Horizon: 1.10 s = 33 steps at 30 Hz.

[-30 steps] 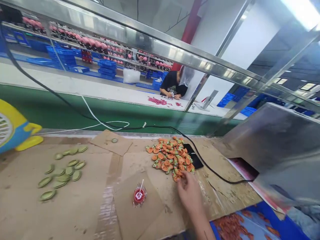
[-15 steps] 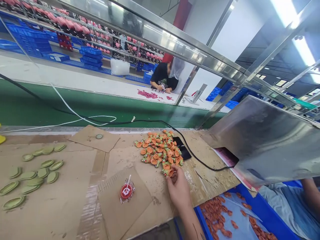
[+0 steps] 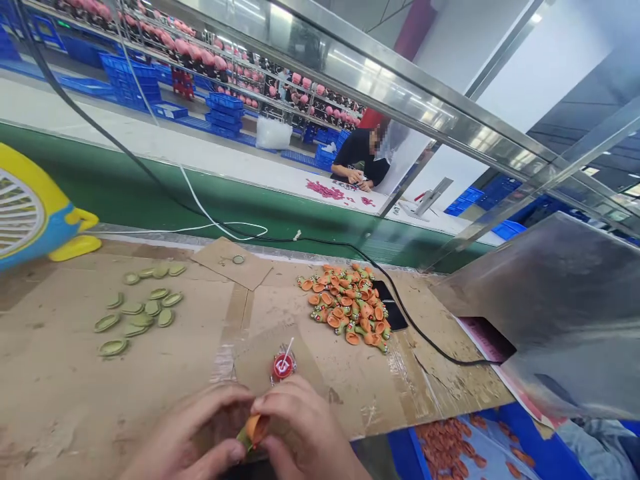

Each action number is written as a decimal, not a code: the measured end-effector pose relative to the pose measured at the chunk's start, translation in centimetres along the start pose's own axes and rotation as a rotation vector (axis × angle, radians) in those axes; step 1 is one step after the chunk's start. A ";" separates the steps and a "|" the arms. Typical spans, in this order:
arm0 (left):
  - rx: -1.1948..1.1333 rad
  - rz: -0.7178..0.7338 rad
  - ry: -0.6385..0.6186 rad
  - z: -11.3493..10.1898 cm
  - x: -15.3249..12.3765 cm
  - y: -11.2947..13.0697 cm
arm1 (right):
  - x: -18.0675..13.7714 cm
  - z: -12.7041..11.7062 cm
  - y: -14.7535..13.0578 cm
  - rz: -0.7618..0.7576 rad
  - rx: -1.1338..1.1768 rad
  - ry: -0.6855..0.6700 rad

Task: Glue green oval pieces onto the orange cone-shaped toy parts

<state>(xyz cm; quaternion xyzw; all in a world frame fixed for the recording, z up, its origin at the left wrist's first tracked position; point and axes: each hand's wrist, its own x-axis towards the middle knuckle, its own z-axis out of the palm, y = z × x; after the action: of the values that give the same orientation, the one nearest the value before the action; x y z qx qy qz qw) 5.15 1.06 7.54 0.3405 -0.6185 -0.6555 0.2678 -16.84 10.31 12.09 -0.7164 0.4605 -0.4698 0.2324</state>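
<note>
Low in the head view, my two hands meet around a small orange-and-green moulded piece [image 3: 256,428] with a hollow orange cup. My left hand [image 3: 200,427] has its thumb and fingers closed on the green end. The orange side is pinched by my right hand [image 3: 305,427]. Just beyond them, on a cardboard square, sits a red round tub [image 3: 283,366] with a white stick standing in it. A heap of similar orange-and-green pieces [image 3: 350,303] lies to the right. Several flat green oval pieces [image 3: 143,310] are spread out on the left.
A yellow-and-blue fan [image 3: 40,207] stands at far left. A black cable [image 3: 400,300] crosses the cardboard-covered table [image 3: 195,367] beside a dark phone-like slab [image 3: 395,315]. A blue bin [image 3: 400,457] with orange pieces is at lower right, under a metal sheet [image 3: 545,320]. Across, a co-worker [image 3: 357,163] handles small pieces.
My right hand has moved from the heap to the near edge with a piece in it. My left hand has come into view and grips it too. The view has swung left, showing the fan.
</note>
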 end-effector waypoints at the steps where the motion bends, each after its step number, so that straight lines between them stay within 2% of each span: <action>1: 0.011 0.011 -0.054 0.7 0.6 0.1 | 0.1 0.3 0.0 -0.001 0.008 0.003; 2: -0.004 0.004 -0.082 1.3 1.1 0.1 | 0.0 0.5 0.1 0.018 0.010 0.025; 4: -0.067 -0.046 -0.057 2.1 1.8 0.2 | -0.3 0.4 1.1 0.103 -0.001 0.119; 8: -0.117 -0.033 0.080 2.6 2.3 -0.8 | -0.1 -0.9 4.9 0.482 -0.117 0.369; 10: -0.148 0.006 0.138 2.8 2.6 -1.6 | 0.8 -1.3 6.6 0.607 -0.164 0.375; 11: -0.153 0.025 0.154 3.0 2.8 -2.0 | 1.3 -1.4 7.3 0.624 -0.168 0.349; 16: -0.016 0.163 0.143 3.2 4.1 -3.6 | 2.8 -0.9 7.5 0.618 -0.085 0.203; 20: 0.051 0.343 0.175 2.6 4.6 -4.0 | 2.2 -1.0 6.5 0.631 -0.028 0.113; 23: 0.059 0.402 0.198 2.6 4.6 -3.8 | 1.7 -1.4 5.9 0.603 -0.072 0.060; 26: 0.043 0.402 0.198 2.8 4.6 -3.4 | 1.3 -1.8 5.3 0.512 -0.122 0.066; 29: 0.021 0.375 0.201 2.9 4.6 -3.5 | 1.0 -2.0 4.7 0.406 -0.100 0.146; 33: 0.022 0.361 0.173 2.9 4.5 -4.0 | 0.4 -1.9 4.5 0.367 -0.144 0.173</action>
<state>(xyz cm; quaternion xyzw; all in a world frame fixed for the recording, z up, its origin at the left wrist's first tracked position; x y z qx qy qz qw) 0.39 -0.23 3.03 0.2819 -0.6514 -0.5584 0.4294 -20.50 8.03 9.67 -0.5922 0.6339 -0.4453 0.2218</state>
